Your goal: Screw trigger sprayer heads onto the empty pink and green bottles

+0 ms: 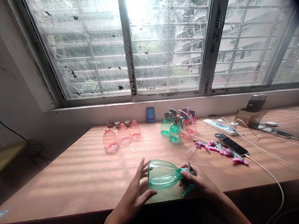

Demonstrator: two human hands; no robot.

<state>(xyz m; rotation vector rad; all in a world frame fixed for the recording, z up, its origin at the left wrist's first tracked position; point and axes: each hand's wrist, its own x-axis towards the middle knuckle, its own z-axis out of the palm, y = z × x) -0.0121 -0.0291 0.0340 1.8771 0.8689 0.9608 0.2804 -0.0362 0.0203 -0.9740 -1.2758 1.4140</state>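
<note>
A clear green spray bottle (163,175) lies sideways in the air above the table's front edge, its base to the left. My right hand (195,177) grips it at the neck, fingers closed around the teal and grey spray head (190,169). A pale tube shows inside the bottle. Beside the base is my left hand (137,186), fingers and thumb spread around that end; whether the fingers touch it is hard to tell. Ahead on the right lie loose pink and grey spray heads (220,150) with tubes.
Three pink bottles (123,133) without heads stand at the left back. Several green and pink spray bottles (175,130) with heads stand behind my hands. To the right are a phone (231,144), a power strip (219,127), white cables and an open cardboard box (249,115).
</note>
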